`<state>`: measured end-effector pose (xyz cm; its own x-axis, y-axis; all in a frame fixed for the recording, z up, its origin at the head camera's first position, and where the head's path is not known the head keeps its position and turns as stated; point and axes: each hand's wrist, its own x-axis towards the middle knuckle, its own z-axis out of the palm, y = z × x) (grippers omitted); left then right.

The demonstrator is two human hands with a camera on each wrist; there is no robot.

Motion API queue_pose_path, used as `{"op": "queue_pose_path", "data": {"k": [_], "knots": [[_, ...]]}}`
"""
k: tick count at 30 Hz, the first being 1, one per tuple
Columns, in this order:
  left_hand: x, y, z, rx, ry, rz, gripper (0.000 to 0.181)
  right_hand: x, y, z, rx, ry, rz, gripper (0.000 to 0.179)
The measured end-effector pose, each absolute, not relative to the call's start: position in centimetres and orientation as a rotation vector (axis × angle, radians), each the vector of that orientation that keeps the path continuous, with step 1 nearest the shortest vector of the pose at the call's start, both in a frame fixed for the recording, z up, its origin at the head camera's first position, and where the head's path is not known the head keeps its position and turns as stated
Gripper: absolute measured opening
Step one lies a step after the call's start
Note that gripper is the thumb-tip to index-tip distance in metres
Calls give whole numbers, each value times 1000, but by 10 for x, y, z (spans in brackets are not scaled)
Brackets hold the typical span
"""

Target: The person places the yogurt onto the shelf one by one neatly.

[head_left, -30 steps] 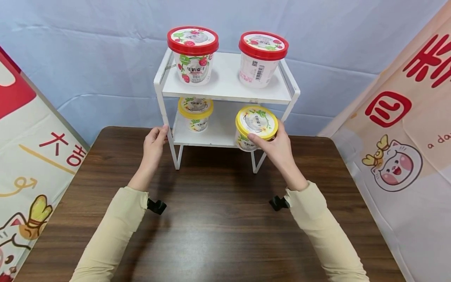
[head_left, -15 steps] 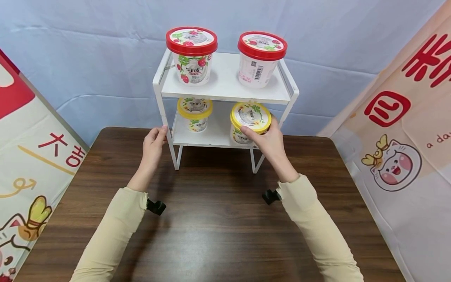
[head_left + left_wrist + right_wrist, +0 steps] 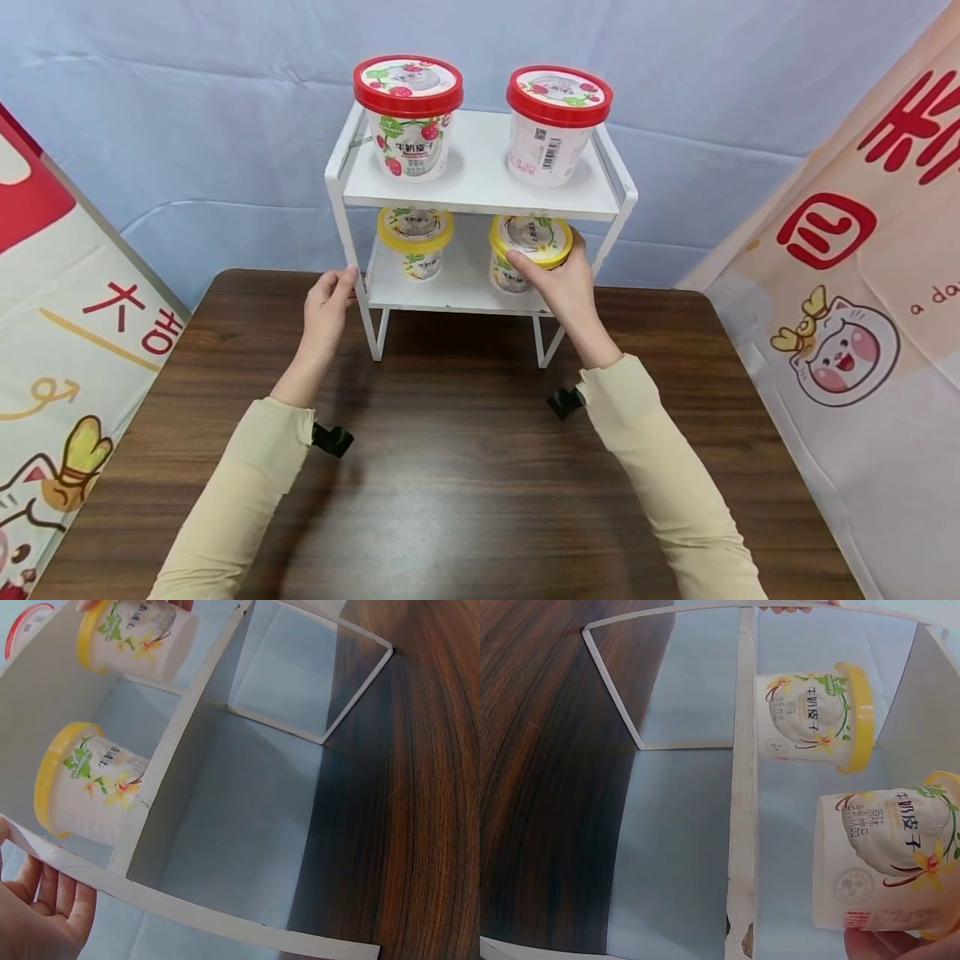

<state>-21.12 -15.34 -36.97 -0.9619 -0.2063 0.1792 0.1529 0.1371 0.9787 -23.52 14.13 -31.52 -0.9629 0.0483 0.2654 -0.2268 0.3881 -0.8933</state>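
In the head view my right hand (image 3: 567, 287) grips a tub with a yellow lid (image 3: 531, 235), thumb near the lid's front and fingers round the far right side. The tub stands nearly upright between the two levels of a white rack (image 3: 480, 200), its base close over the lower shelf. Fingers show under the tub's printed side (image 3: 892, 855) in the right wrist view. My left hand (image 3: 327, 304) holds the rack's front left leg (image 3: 349, 242), fingertips against the white bar in the left wrist view. A matching yellow-lidded tub (image 3: 416, 237) sits on the lower shelf's left side.
Two larger tubs with red lids, a left one (image 3: 408, 121) and a right one (image 3: 558, 125), stand on the top shelf. The rack stands at the back of a dark wood table (image 3: 450, 467). Printed panels flank it, and a pale blue cloth (image 3: 225, 125) hangs behind.
My right hand has moved the yellow-lidded tub inward and slightly left, from the lower shelf's front edge to farther under the top shelf. My left hand stays on the leg.
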Motion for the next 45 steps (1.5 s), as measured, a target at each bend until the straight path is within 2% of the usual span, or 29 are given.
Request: {"op": "queue_pose_path", "data": {"k": [13, 33, 40, 45], "knots": [[-215, -155, -376, 28, -2149, -1852, 42, -251, 135, -318, 54, -2444, 1648, 96], [-215, -155, -377, 31, -2137, -1853, 40, -267, 135, -332, -33, -2500, 1685, 99], [-198, -145, -351, 50, -2159, -1877, 34, -268, 136, -330, -38, -2513, 1710, 99], [-197, -145, -351, 45, -2155, -1880, 33, -270, 136, -330, -59, -2504, 1752, 99]]}}
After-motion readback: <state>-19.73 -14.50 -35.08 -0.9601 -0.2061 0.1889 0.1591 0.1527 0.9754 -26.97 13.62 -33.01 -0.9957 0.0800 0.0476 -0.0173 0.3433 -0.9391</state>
